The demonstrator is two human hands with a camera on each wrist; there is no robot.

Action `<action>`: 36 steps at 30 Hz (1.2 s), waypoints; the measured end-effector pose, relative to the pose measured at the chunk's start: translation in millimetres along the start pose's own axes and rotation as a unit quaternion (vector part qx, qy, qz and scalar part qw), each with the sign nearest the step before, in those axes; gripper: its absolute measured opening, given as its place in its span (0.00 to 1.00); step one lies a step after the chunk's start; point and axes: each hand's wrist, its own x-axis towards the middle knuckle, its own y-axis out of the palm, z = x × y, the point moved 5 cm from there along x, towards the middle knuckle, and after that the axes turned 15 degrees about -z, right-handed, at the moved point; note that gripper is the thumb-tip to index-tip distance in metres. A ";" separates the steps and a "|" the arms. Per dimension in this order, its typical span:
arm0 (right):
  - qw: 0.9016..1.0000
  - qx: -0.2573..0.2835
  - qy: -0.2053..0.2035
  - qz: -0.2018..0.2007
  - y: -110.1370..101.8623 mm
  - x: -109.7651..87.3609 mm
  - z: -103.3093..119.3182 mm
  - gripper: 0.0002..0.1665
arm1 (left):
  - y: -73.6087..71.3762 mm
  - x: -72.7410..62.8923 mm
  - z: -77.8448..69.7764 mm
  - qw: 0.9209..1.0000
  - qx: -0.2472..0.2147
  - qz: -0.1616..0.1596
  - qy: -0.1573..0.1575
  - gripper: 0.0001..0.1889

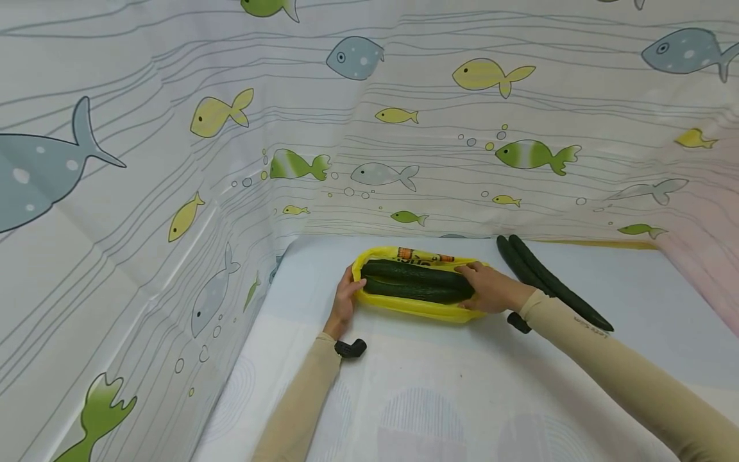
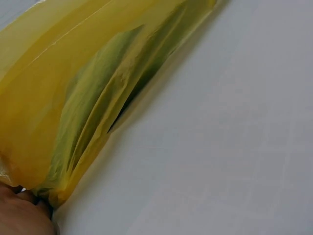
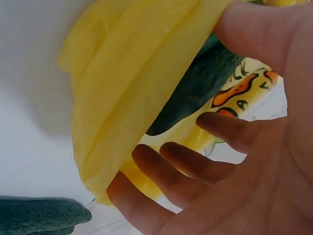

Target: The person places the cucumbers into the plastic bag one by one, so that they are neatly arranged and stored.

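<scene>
A yellow bag (image 1: 417,307) lies on the pale blue cloth (image 1: 439,385) near the back of the table, close under the fish-print curtain (image 1: 173,160), and two dark cucumbers (image 1: 412,281) lie side by side in it, lengthwise from left to right. The left hand (image 1: 344,299) is at the left end of the bag; its fingers curl over the rim there, and the left wrist view shows the plastic (image 2: 73,112) bunched against the hand (image 2: 22,215) at the lower corner, with the green of the cucumbers showing through the thin yellow skin, so the hand seems to pinch the rim, though the fingertips themselves are hidden. The right hand (image 1: 491,287) is at the right end of the bag, laid over the ends of the cucumbers; in the right wrist view its fingers (image 3: 181,166) are loosely spread and only gently bent, with the thumb above the folded yellow plastic (image 3: 132,93) and a cucumber (image 3: 195,88) visible inside the bag's mouth. Whether the thumb actually presses the plastic I cannot tell. Printed orange marks show on the bag's far side. To the right of the bag, just behind the right forearm, two more long cucumbers (image 1: 548,282) lie together on the cloth, slanting away from the bag and apart from it.
</scene>
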 end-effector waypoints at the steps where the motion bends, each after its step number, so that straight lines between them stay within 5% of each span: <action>1: 1.000 0.000 0.000 0.000 -0.7 -0.6 0.2 0.51 | -0.1 -0.1 0.2 1.000 0.001 -0.001 -0.001 0.35; 20: 0.996 0.003 -0.008 -0.087 -48.9 -39.4 -42.2 0.24 | 1.2 1.3 2.8 1.000 -0.003 0.005 0.000 0.34; 36: 0.994 -0.036 0.062 -0.082 -53.8 -85.8 -134.0 0.30 | 0.2 0.6 2.4 1.000 -0.004 0.004 0.000 0.33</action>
